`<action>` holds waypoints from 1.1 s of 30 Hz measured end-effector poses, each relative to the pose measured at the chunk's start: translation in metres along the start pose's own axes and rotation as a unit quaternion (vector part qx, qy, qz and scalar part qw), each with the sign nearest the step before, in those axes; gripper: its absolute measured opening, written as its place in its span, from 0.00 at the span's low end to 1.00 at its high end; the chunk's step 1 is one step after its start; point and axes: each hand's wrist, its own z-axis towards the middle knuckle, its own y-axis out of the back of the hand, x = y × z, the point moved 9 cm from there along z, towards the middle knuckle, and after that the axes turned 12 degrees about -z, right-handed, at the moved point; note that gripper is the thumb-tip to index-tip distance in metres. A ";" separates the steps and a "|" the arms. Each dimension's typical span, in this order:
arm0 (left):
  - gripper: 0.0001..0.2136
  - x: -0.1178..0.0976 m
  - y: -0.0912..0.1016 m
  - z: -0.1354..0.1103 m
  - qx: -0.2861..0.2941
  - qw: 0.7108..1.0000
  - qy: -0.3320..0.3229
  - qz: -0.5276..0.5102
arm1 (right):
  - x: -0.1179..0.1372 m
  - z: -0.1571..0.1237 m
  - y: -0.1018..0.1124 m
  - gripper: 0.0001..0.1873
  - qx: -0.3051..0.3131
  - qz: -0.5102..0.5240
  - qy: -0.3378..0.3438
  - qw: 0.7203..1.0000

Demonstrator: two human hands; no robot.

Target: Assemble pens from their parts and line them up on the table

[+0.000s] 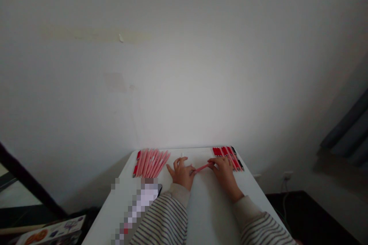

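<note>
A slim pink pen (pixel 202 168) is held slanting across the middle of the white table, its right end higher than its left. My left hand (pixel 181 174) pinches the left end between fingertips, while its other fingers spread outward. The right end sits in the closed fingers of my right hand (pixel 222 174), which partly hide it. To the left lies a fanned bunch of pink pens (pixel 151 164) with red pieces at its left edge. Just past my right hand is a group of red and pink pens (pixel 227 153) with dark ends, partly covered by that hand.
A small white piece (pixel 182 154) lies beyond my left hand. A pixelated, phone-like object (pixel 143 203) rests left of my left sleeve. The white table (pixel 201 214) meets a bare wall (pixel 184 65). A printed box (pixel 54 231) stands low at left; a cable (pixel 284 199) hangs at right.
</note>
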 end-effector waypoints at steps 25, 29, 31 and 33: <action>0.02 -0.018 0.008 0.000 -0.039 0.996 -0.053 0.061 | 0.002 0.000 0.010 0.08 0.001 -0.077 -0.018 0.997; 0.02 -0.015 0.007 0.001 -0.040 0.996 -0.053 0.060 | 0.006 -0.001 0.008 0.10 0.013 -0.084 -0.004 0.996; 0.02 -0.014 0.008 0.000 -0.046 0.996 -0.054 0.057 | 0.007 -0.002 0.005 0.10 0.029 -0.088 -0.001 0.996; 0.02 -0.013 0.009 0.000 -0.053 0.996 -0.055 0.051 | 0.008 -0.002 0.002 0.10 0.047 -0.091 -0.001 0.995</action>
